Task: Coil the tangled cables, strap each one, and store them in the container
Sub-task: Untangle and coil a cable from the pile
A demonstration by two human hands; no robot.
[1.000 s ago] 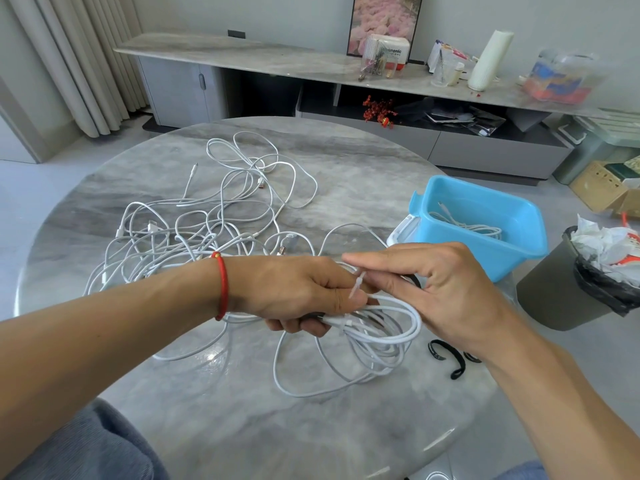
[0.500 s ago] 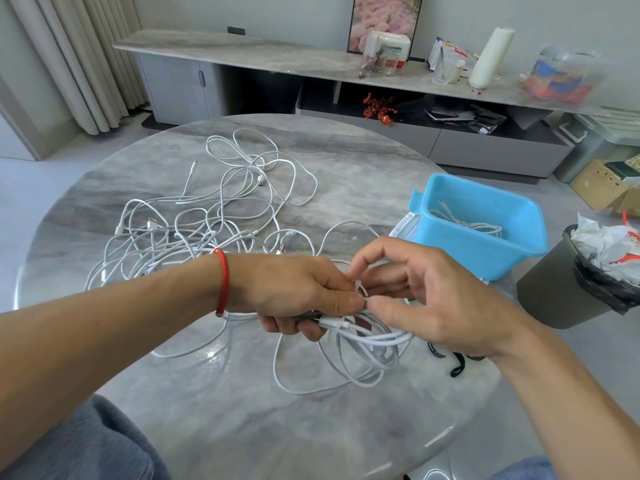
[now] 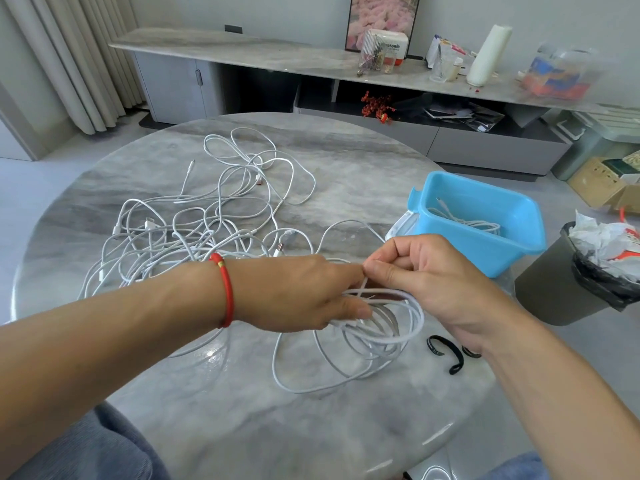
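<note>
A white cable coil (image 3: 384,336) hangs over the round marble table (image 3: 242,410). My left hand (image 3: 301,292), with a red band at the wrist, grips the gathered loops. My right hand (image 3: 433,275) pinches a strand of the same cable beside the left fingertips. A big tangle of white cables (image 3: 194,230) lies behind the left arm. The blue container (image 3: 485,244) stands at the table's right edge with one white cable (image 3: 464,220) inside. Two black straps (image 3: 446,351) lie on the table under my right wrist.
A dark bin (image 3: 561,292) lined with a black bag and full of paper stands right of the table. A long sideboard (image 3: 311,60) with clutter runs along the far wall. Curtains hang at the far left. Cardboard boxes sit at the far right.
My right hand has curled its fingers and closed in on the cable end next to the left fingertips. The coil's loops have shifted and now hang lower to the right.
</note>
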